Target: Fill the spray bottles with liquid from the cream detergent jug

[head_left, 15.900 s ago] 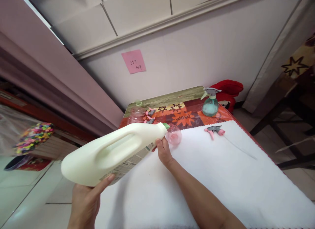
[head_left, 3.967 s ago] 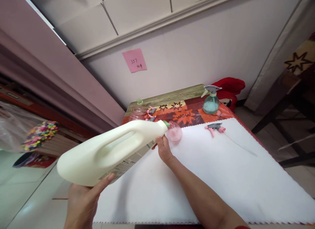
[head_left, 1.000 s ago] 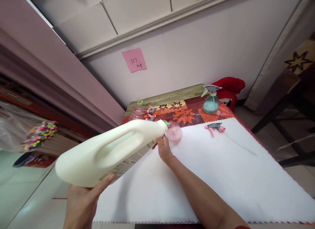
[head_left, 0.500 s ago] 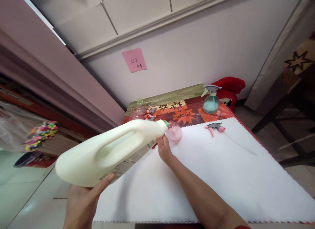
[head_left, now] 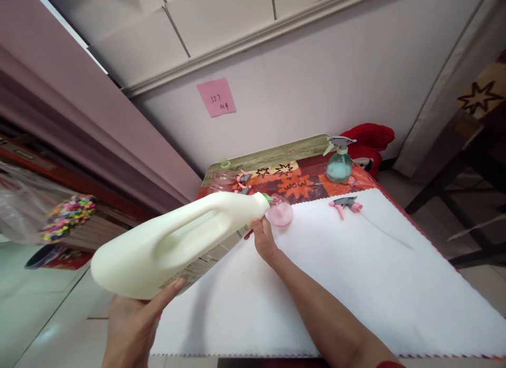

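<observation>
**Jug and hands barely moved; pink bottle cloudier than in the earliest frame**

Jug: one, cream, printed label on the near side. Held in the air over the near-left part of the white mat, lying aslant, base to the left, green spout to the right. Spout at the mouth of the pink bottle; whether the two touch, cannot tell.

Left hand: gripping the jug at its base from below, thumb along the label.

Right hand: closed about the underside of the jug's neck, thumb on the near side, other fingers mostly hidden.

Pink bottle: one, round, upright at the far edge of the mat, pale contents in its lower part.

Loose spray head: grey and pink, lying on the right part of the mat, clear tube pointing near and right.

Green bottle: upright, far right, on the patterned cover, grey spray head fitted, pale contents.

Far left, on the cover: clear pink bottles, outlines faint; beside them, two grey-and-pink spray heads, the nearer partly behind the jug.

Red plush: beyond the far-right corner.

Pink note: on the far wall, handwritten "357".
</observation>
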